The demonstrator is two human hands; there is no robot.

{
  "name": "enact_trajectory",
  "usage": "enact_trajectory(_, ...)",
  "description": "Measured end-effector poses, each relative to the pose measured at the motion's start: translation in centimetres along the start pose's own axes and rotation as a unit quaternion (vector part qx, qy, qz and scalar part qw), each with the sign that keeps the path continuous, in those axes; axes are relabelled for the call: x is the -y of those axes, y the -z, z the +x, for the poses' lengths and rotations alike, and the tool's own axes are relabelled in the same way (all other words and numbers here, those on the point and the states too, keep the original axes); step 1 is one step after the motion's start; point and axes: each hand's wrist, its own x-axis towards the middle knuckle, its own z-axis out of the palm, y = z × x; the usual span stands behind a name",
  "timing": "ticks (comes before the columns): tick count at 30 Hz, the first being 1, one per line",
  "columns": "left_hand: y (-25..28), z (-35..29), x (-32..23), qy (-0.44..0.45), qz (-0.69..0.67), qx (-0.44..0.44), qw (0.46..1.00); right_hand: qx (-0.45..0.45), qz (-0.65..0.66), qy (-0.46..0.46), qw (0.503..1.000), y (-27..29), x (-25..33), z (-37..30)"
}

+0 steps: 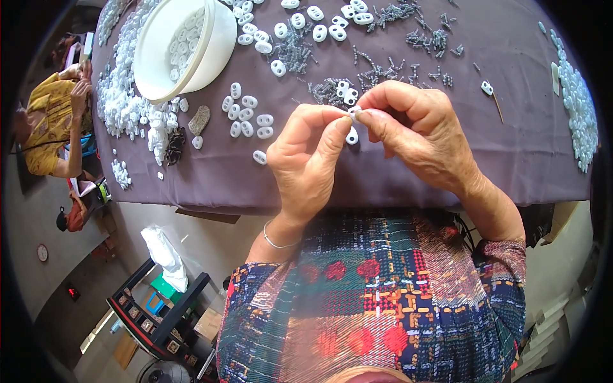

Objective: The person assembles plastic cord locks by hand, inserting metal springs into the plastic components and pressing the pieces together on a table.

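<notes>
Both my hands meet over the table, fingertips pinched together. Between them is a small white plastic piece, mostly covered by the fingers; it looks like part of a cord lock. My left hand grips it with thumb and forefinger. My right hand pinches it from the other side, fingers curled. Just below the fingertips is a white oval two-hole cord-lock piece. Beyond them lie white two-hole pieces among small dark metal springs. More white two-hole pieces lie left of my left hand.
A cream bowl holding white pieces stands at the back left, beside a heap of small pale pieces. A grey stone-like lump lies near it. Another pale heap lines the right edge. Two people are off to the left.
</notes>
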Motion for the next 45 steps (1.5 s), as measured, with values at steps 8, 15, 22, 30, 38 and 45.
enact_trajectory(8,-0.1,0.2,0.2,-0.012,0.034,-0.002,0.999,0.013,0.019,-0.047,0.999,0.2,0.0,0.3)
enact_trajectory(15,0.0,0.4,0.0,0.03,-0.031,-0.006,0.999,0.019,0.0,0.018,1.0,0.2,0.1,0.4)
enact_trajectory(22,-0.1,0.5,-0.3,0.041,-0.038,-0.001,0.998,0.031,0.14,-0.094,0.985,0.1,0.3,0.5)
enact_trajectory(30,-0.2,0.7,-0.2,0.047,-0.009,-0.007,0.999,0.02,0.123,-0.093,0.988,-0.1,-0.6,0.3)
enact_trajectory(38,0.0,0.6,-0.4,0.023,-0.003,0.004,1.0,0.008,0.016,-0.006,1.0,-0.1,-0.4,0.4)
enact_trajectory(45,0.5,0.7,-1.0,0.011,-0.039,-0.002,0.999,0.003,0.12,-0.088,0.989,0.7,0.7,0.4)
